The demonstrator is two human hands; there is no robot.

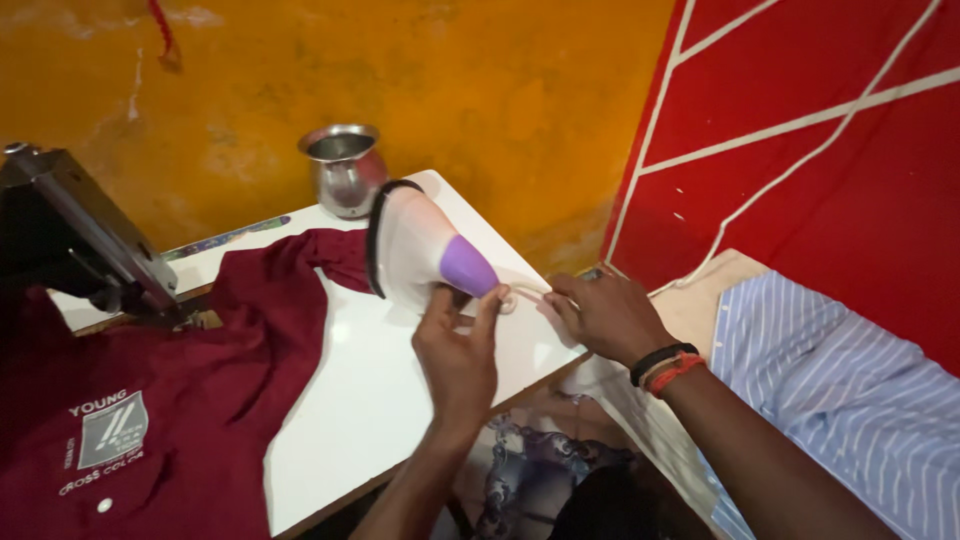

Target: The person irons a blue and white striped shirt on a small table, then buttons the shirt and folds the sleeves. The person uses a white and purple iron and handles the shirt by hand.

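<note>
The left hand [458, 352] was raised over the white table [370, 400], its fingers [487, 305] closed around the narrow end of a white iron [415, 252] just below its purple band, so that the iron stood tilted on the table with its dark-rimmed sole facing left. The right hand [605, 315] lay just beside it to the right, its fingers pinched shut on the pale cord [527, 292] that left the iron's narrow end; two bands, one black and one orange, circled that wrist [668, 366]. A maroon shirt [170, 400] was spread across the left part of the table, one sleeve reaching up to touch the iron's base, with a grey printed patch on its chest. Behind the iron, near the table's far edge, stood a round steel pot [343, 168] against the orange wall [420, 70]. A dark sewing machine [80, 240] sat at the left over the shirt. To the right lay a blue striped cloth [830, 390] below a red panel with white lines [820, 130].
</note>
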